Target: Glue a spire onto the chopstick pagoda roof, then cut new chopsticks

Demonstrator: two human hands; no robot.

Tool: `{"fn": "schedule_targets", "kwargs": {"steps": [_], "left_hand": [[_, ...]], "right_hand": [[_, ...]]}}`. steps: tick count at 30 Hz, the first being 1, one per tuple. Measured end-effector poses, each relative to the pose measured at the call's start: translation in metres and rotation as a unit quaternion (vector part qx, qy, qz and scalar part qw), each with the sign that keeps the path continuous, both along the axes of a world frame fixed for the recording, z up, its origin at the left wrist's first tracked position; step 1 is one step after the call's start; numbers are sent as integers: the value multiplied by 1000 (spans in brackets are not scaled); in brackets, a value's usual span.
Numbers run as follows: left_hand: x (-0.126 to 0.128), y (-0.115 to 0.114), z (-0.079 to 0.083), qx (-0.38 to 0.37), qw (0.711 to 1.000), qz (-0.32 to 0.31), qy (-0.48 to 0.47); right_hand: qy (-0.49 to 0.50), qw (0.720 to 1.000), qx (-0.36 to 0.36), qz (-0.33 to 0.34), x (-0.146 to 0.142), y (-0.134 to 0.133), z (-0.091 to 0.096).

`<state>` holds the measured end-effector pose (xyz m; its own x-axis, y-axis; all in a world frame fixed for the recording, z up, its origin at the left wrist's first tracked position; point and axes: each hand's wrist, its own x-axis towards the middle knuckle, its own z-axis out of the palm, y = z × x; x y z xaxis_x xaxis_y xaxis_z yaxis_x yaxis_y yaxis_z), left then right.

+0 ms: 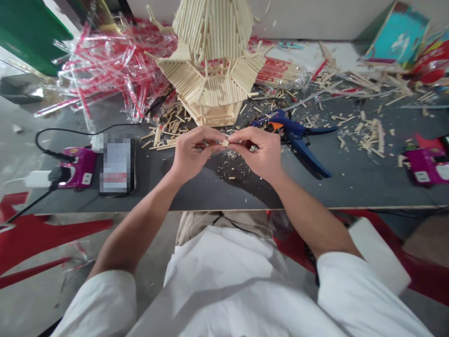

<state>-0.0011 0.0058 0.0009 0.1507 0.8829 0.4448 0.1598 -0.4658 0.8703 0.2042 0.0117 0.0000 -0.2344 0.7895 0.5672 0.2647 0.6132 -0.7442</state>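
My left hand (192,152) and my right hand (258,152) meet above the dark table. Between their thumbs and fingertips they pinch a small pale wooden piece (225,142), partly covered by the fingers. Just beyond the hands stands a tiered model of thin wooden sticks (219,90), with flared panels and a tall upper part. Beside my right hand lies a blue tool (305,152) with an orange part and long handles; its exact kind is hard to make out. Short cut sticks (171,126) are scattered near my left hand.
A phone (117,166) and a purple power socket (77,167) with cables lie at left. Crumpled red-and-clear wrappers (108,70) pile up behind them. Wood scraps (372,135) litter the right side, near another purple socket (426,164). The table's front edge (224,210) runs before my body.
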Motion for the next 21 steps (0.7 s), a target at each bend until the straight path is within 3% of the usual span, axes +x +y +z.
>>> {"fn": "schedule_targets", "kwargs": {"steps": [7,16,21], "left_hand": [[0,1,-2,29,999,15,10],[0,1,-3,31,998,32,46],[1,2,-5,-80,996,-31,-20]], "right_hand": [[7,998,-59,2,-1,1,0],[6,998,-63,-11,-4,-1,0],[19,996,-83,-13,-3,0,1]]}}
